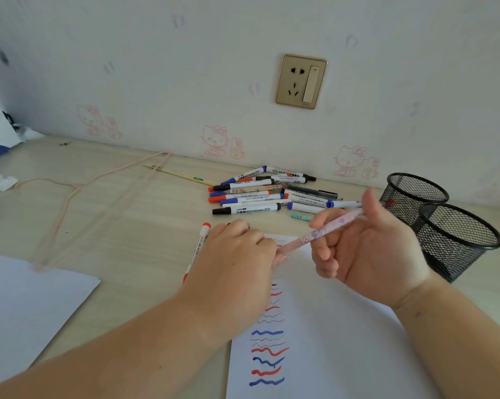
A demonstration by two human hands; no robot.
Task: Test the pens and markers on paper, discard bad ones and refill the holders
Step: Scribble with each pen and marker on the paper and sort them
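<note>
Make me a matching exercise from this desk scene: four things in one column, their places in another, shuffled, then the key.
1. pink pen
2. mesh holders
3. red-capped marker
4. wall socket

A. lying on the desk just left of the left hand
B. on the wall above the marker pile
C. held between both hands over the test sheet
D. standing at the desk's right side

Pairs: 1-C, 2-D, 3-A, 4-B

A pale wood-grain bench (93, 214) runs back to a white wallpapered wall (185, 67) printed with faint pink cartoon cats (a row of them sits just above the bench edge). A gold-framed wall socket with a rocker switch (301, 81) is set in that wall. Soft, even daylight fills the scene.
</note>
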